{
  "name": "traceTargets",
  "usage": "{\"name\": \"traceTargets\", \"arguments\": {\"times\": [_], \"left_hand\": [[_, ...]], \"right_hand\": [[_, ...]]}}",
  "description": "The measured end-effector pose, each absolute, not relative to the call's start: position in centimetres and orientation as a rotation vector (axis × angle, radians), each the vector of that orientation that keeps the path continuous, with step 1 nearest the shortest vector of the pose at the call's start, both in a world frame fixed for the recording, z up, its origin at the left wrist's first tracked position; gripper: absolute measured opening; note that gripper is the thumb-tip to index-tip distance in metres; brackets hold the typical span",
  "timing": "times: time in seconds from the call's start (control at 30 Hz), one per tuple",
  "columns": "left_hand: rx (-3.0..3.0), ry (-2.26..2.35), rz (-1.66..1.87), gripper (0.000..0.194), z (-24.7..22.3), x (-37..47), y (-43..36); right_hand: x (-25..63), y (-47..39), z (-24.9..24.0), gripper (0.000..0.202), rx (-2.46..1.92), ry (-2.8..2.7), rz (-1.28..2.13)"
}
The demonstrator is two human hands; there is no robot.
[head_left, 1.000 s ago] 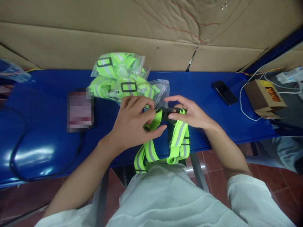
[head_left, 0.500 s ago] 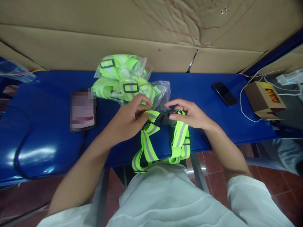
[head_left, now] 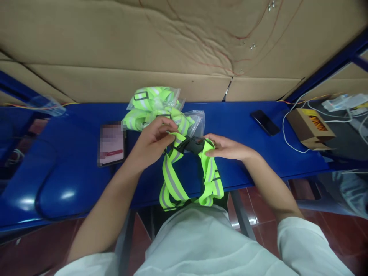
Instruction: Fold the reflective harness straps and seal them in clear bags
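A neon-yellow reflective strap harness [head_left: 176,178] with grey stripes hangs in loops over the table's front edge. Its black buckle part [head_left: 195,145] lies between my two hands. My left hand [head_left: 156,140] pinches the strap left of the buckle, thumb against fingers. On the other side my right hand [head_left: 227,147] grips the strap, thumb in front and fingers partly hidden behind it. Just beyond my left hand, several similar straps in clear plastic bags [head_left: 155,100] are piled up.
On the blue table [head_left: 235,122] a tablet-like device [head_left: 112,143] lies to the left. A black phone [head_left: 265,122] and an open cardboard box [head_left: 310,126] with white cables are at the right. Brown cardboard sheeting [head_left: 115,82] stands along the back.
The view has tilted, so the table appears lower. My right hand has moved from the buckle's edge onto the strap beside it, and the buckle shows more fully. My left hand keeps its pinch.
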State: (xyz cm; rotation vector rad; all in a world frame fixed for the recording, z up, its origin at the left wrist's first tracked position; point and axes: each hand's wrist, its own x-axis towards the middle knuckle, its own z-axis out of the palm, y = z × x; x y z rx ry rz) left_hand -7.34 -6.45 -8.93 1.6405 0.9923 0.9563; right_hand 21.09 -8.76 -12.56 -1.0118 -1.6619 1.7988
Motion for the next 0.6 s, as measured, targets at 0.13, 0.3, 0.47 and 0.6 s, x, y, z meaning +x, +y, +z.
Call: {"name": "traceTargets", "arguments": {"times": [0.13,0.3,0.47,0.6], "left_hand": [[1.73,0.938,0.838,0.021,-9.4,-7.3,-6.4],[2.104,0.889,0.674,0.038,-10.1,-6.4,-7.4],[2.562,1.024,0.601,0.032,-11.2,-5.3,-8.7],[2.698,1.089,0.664,0.035,-11.8,-4.9,-8.9]], "right_hand": [[20.2,-8.7,-12.1,0.038,-1.033,-1.707,1.646],[20.0,-8.6,-11.8,0.035,-1.069,-1.694,1.475],[20.1,-8.5,-12.0,0.038,-1.137,-1.612,1.489],[19.7,-8.8,-11.7,0.038,-1.097,-1.668,1.449]]}}
